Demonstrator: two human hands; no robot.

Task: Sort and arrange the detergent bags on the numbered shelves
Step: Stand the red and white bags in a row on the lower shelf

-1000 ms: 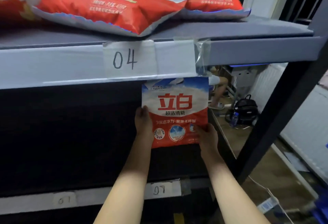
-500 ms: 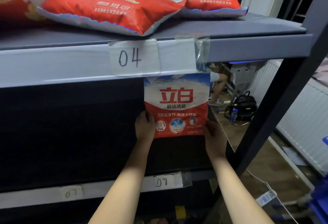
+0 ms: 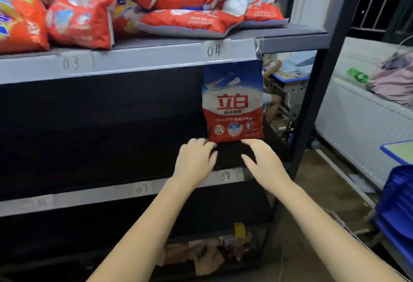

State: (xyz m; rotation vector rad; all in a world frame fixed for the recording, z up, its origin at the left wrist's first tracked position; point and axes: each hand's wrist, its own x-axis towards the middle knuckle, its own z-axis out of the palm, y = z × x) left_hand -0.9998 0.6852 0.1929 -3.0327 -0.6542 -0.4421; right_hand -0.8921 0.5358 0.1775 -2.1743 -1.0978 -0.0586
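Observation:
A red, white and blue detergent bag (image 3: 233, 107) stands upright at the right end of the dark shelf bay above label 08 (image 3: 224, 176), under label 04 (image 3: 214, 51). My left hand (image 3: 196, 158) hovers just below the bag's lower left corner, its fingers loosely curled and holding nothing. Below the lower right corner, my right hand (image 3: 261, 161) is spread with relaxed fingers and is off the bag. Several more red detergent bags (image 3: 185, 22) lie piled on the top shelf over labels 03 (image 3: 71, 63) and 04.
The rack's black upright post (image 3: 312, 102) runs just right of the bag. Label 07 (image 3: 142, 189) sits left of 08. Scraps of packaging (image 3: 207, 252) lie on the bottom shelf. Blue crates (image 3: 397, 203) and a white radiator (image 3: 362, 129) stand at right.
Both hands have let go of the bag and dropped just below it; the bag now stands on its own. The view has pulled back and shifted left, revealing label 03.

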